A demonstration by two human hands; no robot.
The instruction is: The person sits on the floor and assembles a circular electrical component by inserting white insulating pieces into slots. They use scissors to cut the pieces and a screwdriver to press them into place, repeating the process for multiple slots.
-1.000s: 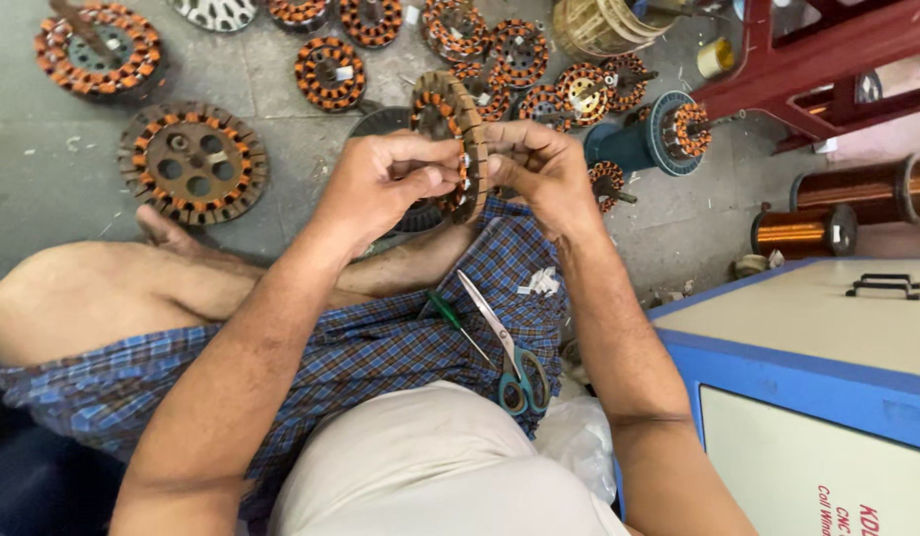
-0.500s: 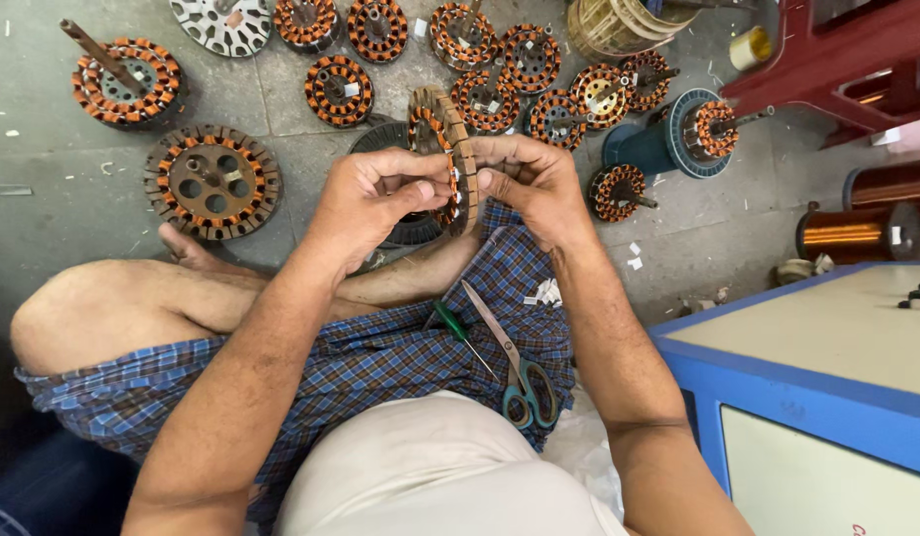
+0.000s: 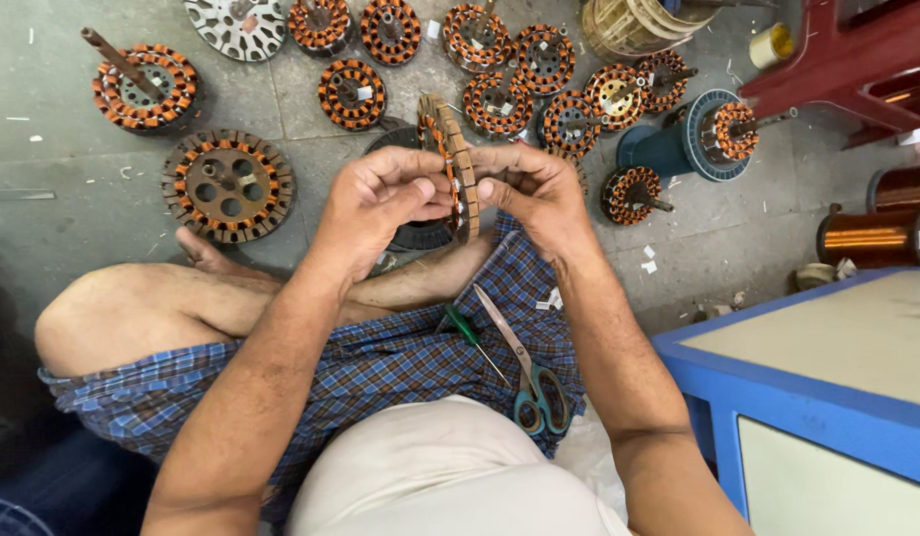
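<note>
Above the lap, both hands meet on a wound stator ring held edge-on, tilted nearly upright; left hand pinches its rim with thumb and fingers, right hand clamps the other face, fingertips pressing the copper coils; firm grasp on both sides. Off to the right, a blue cabinet with a pale flat top; behind it a red frame and a spool of shiny copper wire; a small roll of yellow tape sits near the top. Grey concrete floor, scuffed and dotted with white paper scraps; rows of round stators with orange insulation lie across it, a larger slotted disc at left. On the blue checked cloth, teal-handled scissors and a green-handled screwdriver rest side by side.
</note>
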